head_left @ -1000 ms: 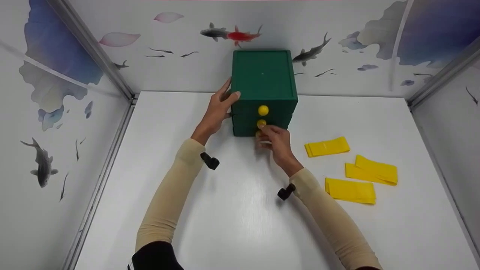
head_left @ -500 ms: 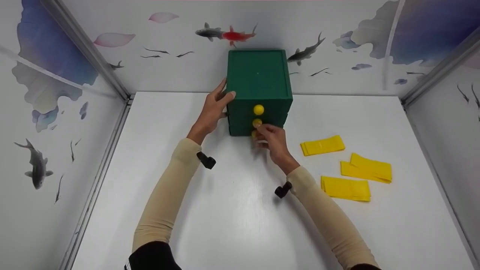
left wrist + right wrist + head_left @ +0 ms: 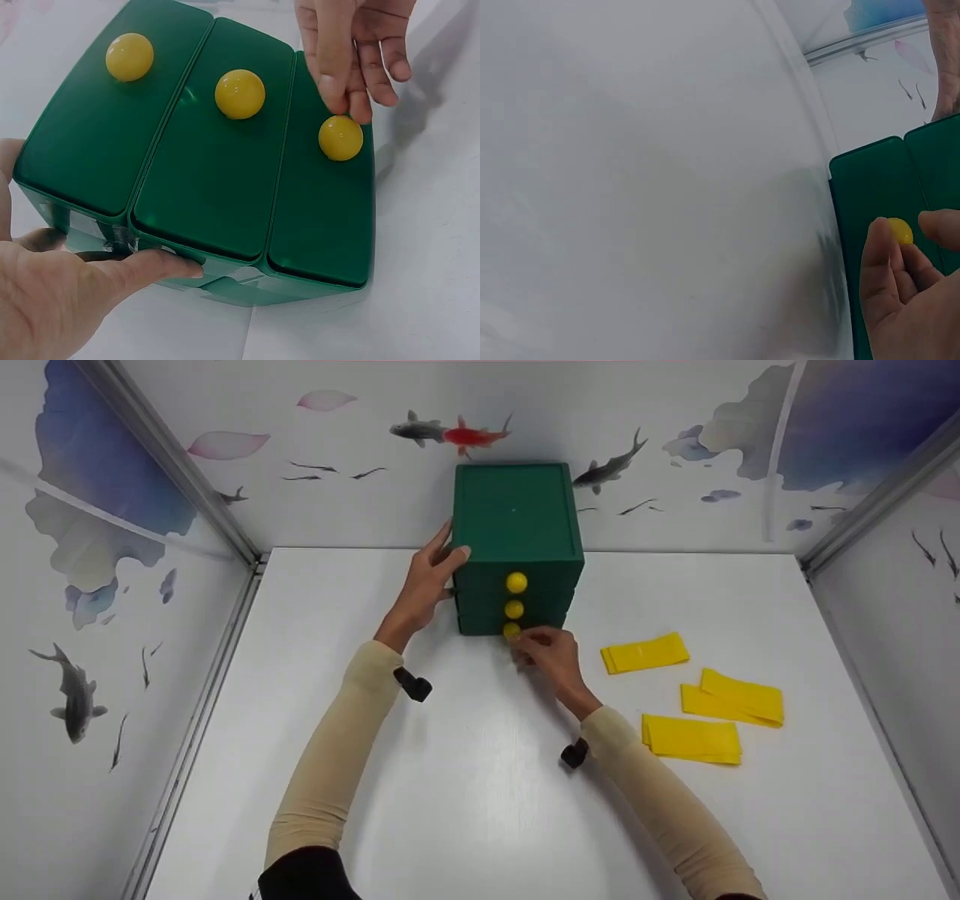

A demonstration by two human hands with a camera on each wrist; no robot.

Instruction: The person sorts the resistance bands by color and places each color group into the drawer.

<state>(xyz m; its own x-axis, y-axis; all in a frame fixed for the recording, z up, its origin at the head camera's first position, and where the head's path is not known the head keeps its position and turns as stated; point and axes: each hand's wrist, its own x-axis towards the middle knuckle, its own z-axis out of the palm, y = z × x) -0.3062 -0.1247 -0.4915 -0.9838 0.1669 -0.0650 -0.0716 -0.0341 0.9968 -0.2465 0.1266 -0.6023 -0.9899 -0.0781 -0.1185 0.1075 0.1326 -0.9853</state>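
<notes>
A green drawer box [image 3: 517, 514] stands against the back wall, its three drawers closed. Each front carries a round yellow knob: top [image 3: 517, 583], middle [image 3: 514, 609] and bottom [image 3: 511, 630]. My left hand [image 3: 426, 589] rests against the box's left side, thumb at the top edge, fingers stretched along the wall. My right hand [image 3: 551, 658] is at the bottom drawer. In the left wrist view its fingertips [image 3: 358, 109] reach the edge of the bottom knob [image 3: 341, 139]. The right wrist view shows the thumb [image 3: 939, 227] slightly apart from that knob [image 3: 901, 231].
On the white table, several folded yellow strips lie to the right: one pile [image 3: 645, 652] nearest the box, another [image 3: 739, 697] farther right, a third [image 3: 691, 739] in front. Printed white walls [image 3: 337, 502] close off the back and both sides.
My right hand has left the middle knob and moved down to the bottom one. The left hand has stayed on the box's side. The whole head view has shifted slightly.
</notes>
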